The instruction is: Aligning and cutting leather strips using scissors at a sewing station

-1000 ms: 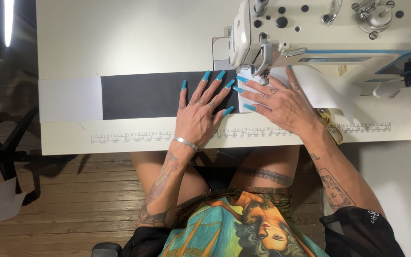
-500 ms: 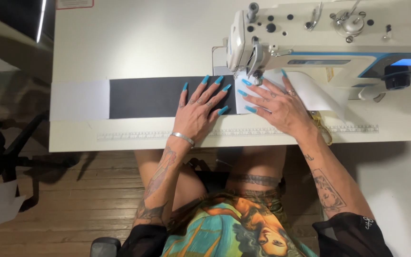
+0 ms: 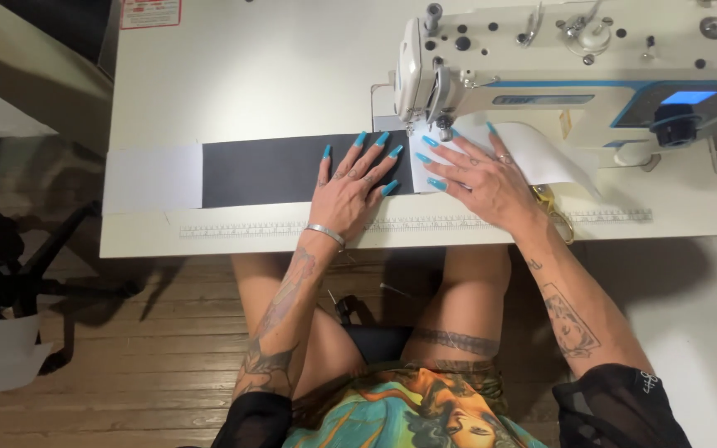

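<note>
The dark strip [image 3: 280,170] lies flat on the table [image 3: 275,75], its end by the needle. The left hand [image 3: 350,187] and right hand [image 3: 479,178] press it down, fingers spread (gripping nothing), so it stays straight under the machine [image 3: 558,66].

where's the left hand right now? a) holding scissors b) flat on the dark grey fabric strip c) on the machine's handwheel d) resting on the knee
B: the left hand lies palm down, fingers spread, on the dark grey fabric strip, just left of the sewing machine, while the right hand presses the white fabric by the needle.
</note>
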